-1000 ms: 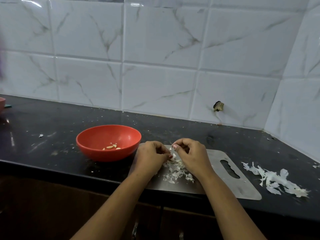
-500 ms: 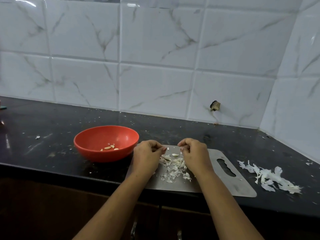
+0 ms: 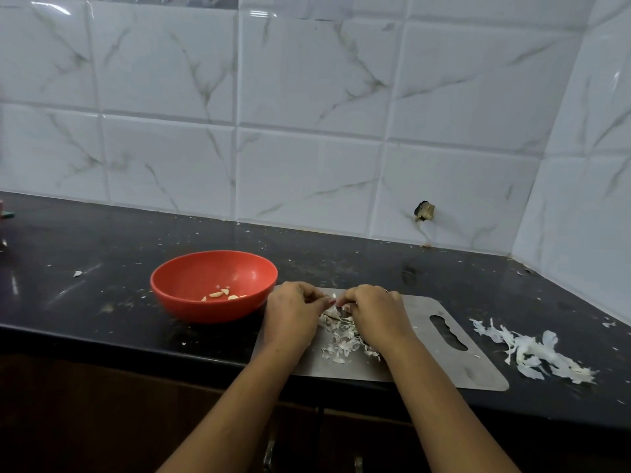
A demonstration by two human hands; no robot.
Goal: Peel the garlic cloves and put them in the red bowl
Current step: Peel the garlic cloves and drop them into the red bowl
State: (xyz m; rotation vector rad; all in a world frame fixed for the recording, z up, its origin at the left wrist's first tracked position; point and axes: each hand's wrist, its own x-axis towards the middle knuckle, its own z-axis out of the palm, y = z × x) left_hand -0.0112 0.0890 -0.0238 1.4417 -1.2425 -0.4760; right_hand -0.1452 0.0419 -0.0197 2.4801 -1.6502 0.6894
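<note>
The red bowl sits on the black counter with several peeled cloves at its bottom. Right of it lies a steel cutting board. My left hand and my right hand meet above the board, fingers curled, both pinching a small garlic clove between their fingertips; a white tip of skin sticks up there. A scatter of peels lies on the board under the hands. Most of the clove is hidden by my fingers.
A larger heap of white garlic skins lies on the counter right of the board. The counter's front edge runs just below the board. Tiled walls close off the back and right. A small object shows at the far left edge.
My two hands, apart half a second ago, have come together again over the peel pile and pinch the clove between them. The bowl and board have not moved.
</note>
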